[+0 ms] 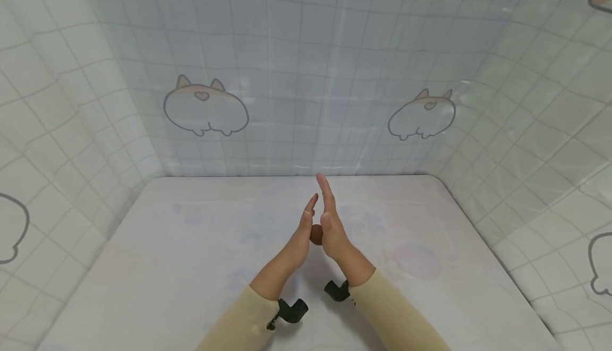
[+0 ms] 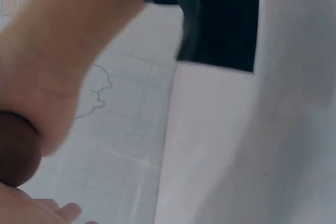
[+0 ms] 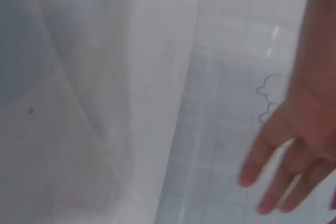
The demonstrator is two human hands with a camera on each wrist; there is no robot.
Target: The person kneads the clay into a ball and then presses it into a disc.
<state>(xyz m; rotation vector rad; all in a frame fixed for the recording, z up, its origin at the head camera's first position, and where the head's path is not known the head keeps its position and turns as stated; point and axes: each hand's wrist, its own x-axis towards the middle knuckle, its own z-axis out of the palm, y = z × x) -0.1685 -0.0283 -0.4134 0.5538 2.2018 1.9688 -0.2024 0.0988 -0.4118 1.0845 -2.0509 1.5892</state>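
A small brown ball (image 1: 316,234) sits between the two palms, above the white table. My left hand (image 1: 301,237) presses it from the left, with straight fingers pointing up and away. From the other side my right hand (image 1: 333,234) presses with its palm, its fingers also straight. The fingertips of the two hands lean toward each other. In the left wrist view the brown ball (image 2: 18,150) shows at the left edge, partly cut off, touching a palm. The right wrist view shows spread fingers (image 3: 283,174), and no ball is visible there.
Both forearms wear cream sleeves (image 1: 397,314). A black wrist mount (image 1: 292,311) sticks out at the left cuff, another black wrist mount (image 1: 337,290) at the right. The white table (image 1: 181,255) is enclosed by a grid-patterned curtain (image 1: 296,75) at the back and sides.
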